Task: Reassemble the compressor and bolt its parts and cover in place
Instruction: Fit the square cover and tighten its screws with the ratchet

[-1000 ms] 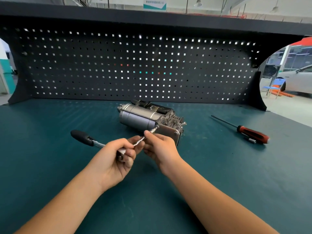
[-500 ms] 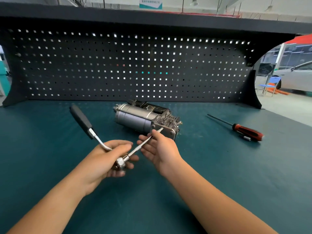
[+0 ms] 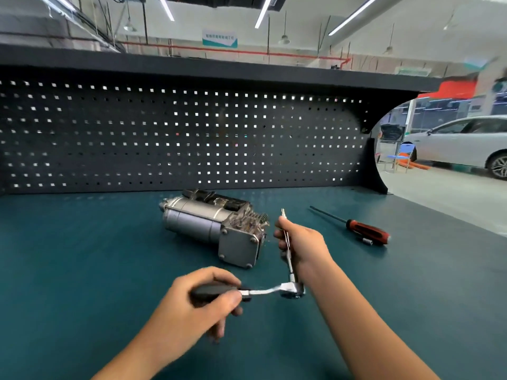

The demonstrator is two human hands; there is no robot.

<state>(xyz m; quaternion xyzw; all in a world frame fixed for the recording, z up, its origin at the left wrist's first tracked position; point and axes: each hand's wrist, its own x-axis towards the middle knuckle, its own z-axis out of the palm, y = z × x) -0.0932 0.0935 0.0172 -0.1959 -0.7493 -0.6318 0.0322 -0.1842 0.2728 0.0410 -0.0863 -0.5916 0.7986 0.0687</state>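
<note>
My left hand (image 3: 203, 300) grips the ratchet (image 3: 270, 291) handle; my right hand (image 3: 300, 244) pinches its thin bar (image 3: 288, 249). The compressor (image 3: 212, 224) looks heavy and hard, so hold its body.

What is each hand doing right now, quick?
Left hand: closed around the handle of the wrench.
Right hand: closed around the thin rod standing up from the wrench's head.

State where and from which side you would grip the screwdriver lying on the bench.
Take the screwdriver by its red-and-black handle, coming from above: it lies flat on the bench, and the handle is thick while the shaft is thin.
</note>
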